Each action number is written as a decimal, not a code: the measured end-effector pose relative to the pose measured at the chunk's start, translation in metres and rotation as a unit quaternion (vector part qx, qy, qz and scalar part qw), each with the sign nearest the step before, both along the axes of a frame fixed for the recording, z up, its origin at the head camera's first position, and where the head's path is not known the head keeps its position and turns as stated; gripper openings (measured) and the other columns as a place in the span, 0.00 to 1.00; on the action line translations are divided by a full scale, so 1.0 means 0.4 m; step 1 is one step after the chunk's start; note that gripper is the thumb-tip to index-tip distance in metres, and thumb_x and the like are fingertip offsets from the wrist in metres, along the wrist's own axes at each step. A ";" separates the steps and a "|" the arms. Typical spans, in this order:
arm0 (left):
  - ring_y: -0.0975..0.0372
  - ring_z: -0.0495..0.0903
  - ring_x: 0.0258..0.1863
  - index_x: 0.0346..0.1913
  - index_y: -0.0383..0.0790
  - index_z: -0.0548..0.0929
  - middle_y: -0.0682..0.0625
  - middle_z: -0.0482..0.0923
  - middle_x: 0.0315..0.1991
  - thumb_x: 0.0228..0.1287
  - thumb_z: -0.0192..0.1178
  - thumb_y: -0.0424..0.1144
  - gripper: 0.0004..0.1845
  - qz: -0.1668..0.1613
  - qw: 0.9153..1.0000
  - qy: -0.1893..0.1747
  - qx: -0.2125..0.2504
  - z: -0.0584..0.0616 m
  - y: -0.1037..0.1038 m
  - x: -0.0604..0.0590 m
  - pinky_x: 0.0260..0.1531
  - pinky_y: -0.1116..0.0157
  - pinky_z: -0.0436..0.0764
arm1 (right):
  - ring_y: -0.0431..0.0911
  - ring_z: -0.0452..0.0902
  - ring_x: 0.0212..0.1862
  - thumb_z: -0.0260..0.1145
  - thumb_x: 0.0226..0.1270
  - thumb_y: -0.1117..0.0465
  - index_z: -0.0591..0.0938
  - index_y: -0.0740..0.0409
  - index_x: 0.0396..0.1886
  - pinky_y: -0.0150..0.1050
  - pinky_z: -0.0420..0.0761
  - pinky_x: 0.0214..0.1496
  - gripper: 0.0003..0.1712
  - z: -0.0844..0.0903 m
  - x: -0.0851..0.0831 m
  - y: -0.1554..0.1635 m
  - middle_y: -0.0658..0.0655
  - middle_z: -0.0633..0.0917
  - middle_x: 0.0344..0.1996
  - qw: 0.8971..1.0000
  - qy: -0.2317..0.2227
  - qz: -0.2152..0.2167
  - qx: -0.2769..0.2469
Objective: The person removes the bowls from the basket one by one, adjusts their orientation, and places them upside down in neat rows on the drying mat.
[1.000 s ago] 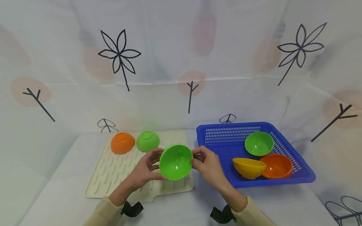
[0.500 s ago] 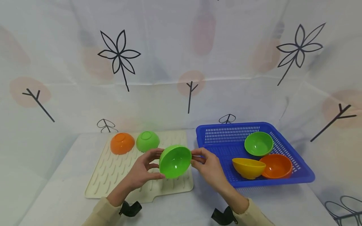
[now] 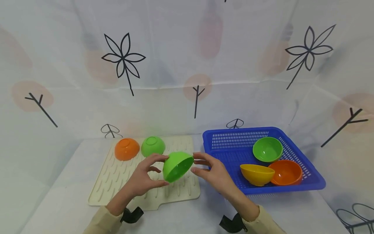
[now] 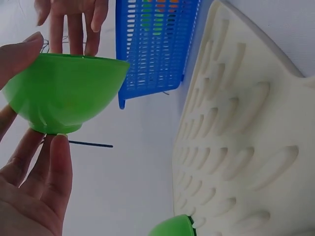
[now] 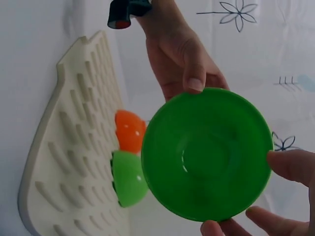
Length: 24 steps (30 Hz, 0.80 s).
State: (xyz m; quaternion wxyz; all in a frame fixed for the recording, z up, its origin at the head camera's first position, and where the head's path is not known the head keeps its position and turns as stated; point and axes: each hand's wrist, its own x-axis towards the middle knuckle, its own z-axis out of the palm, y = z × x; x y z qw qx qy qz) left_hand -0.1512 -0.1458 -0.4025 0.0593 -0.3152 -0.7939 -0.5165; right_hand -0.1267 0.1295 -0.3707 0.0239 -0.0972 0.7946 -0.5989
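Observation:
A green bowl (image 3: 177, 166) is held up over the cream ridged drying mat (image 3: 108, 185), tilted with its mouth facing down and to the right. My left hand (image 3: 146, 175) grips it, thumb at the rim and fingers at the foot, as the left wrist view shows on the bowl (image 4: 69, 91). At the other side, my right hand (image 3: 214, 170) has its fingertips right at the rim, fingers fairly straight and thumb spread. In the right wrist view the bowl's glossy inside (image 5: 206, 155) faces the camera.
An orange bowl (image 3: 127, 149) and another green bowl (image 3: 153, 146) sit upside down at the mat's back left. On the right stands a blue basket (image 3: 228, 143) holding a green bowl (image 3: 267, 149), a yellow bowl (image 3: 257, 174) and an orange bowl (image 3: 286, 173).
The held green bowl has turned from facing me to mouth downward, and shifted slightly left. My left hand turned with it, while the right hand's fingers loosened at the rim.

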 end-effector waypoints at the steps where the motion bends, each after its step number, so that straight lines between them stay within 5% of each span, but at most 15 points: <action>1: 0.59 0.75 0.56 0.65 0.43 0.76 0.49 0.75 0.59 0.42 0.82 0.31 0.42 0.002 1.000 0.006 -0.006 0.001 0.000 0.001 0.41 0.60 0.85 | 0.54 0.78 0.59 0.73 0.64 0.56 0.78 0.51 0.65 0.49 0.82 0.55 0.29 0.000 0.001 -0.002 0.54 0.80 0.61 1.000 -0.004 0.006 -0.003; 12: 0.58 0.74 0.56 0.64 0.46 0.79 0.52 0.77 0.58 0.41 0.82 0.33 0.41 0.008 0.997 0.074 -0.019 0.005 0.011 0.008 0.47 0.61 0.81 | 0.55 0.75 0.63 0.68 0.68 0.50 0.76 0.52 0.67 0.58 0.76 0.61 0.30 -0.010 0.005 -0.020 0.54 0.79 0.62 1.000 -0.014 0.002 0.004; 20: 0.56 0.74 0.59 0.67 0.40 0.75 0.48 0.76 0.60 0.38 0.82 0.31 0.45 0.001 0.998 0.055 0.015 0.004 0.020 0.008 0.52 0.63 0.79 | 0.54 0.76 0.62 0.67 0.70 0.49 0.78 0.56 0.64 0.58 0.76 0.61 0.27 -0.015 0.009 -0.028 0.55 0.80 0.61 1.000 0.007 -0.016 -0.017; 24: 0.54 0.71 0.62 0.67 0.41 0.74 0.46 0.75 0.63 0.41 0.82 0.39 0.45 -0.022 0.998 0.029 0.051 -0.003 0.022 0.003 0.54 0.62 0.77 | 0.54 0.77 0.60 0.67 0.69 0.50 0.78 0.58 0.62 0.54 0.78 0.61 0.27 -0.023 0.006 -0.032 0.55 0.80 0.58 0.999 -0.006 -0.014 -0.039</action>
